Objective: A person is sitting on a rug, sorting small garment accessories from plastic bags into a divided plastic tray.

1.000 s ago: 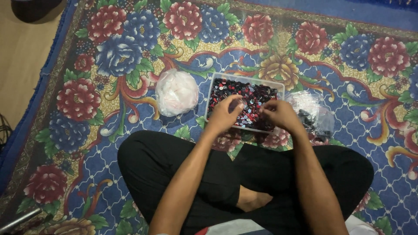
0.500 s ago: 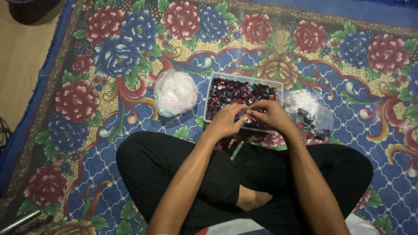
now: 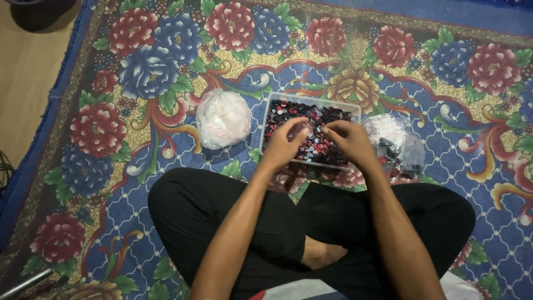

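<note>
Right now both hands hover over clear tray [image 3: 265, 133] of small red/black pieces [image 3: 311, 119]. L hand [image 3: 284, 141] & R hand [image 3: 345, 140] fingers curled, pinching; can't tell what's held. White bag [image 3: 223, 118] sits beside tray.

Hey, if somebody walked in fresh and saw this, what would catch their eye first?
Most likely the carpet, loud with big red and blue flowers, filling nearly the whole view. Next, the clear plastic tray of small red and dark pieces at its centre, where the left hand and right hand meet fingertip to fingertip above crossed legs in black trousers. A white plastic bag sits just left of the tray.
</note>
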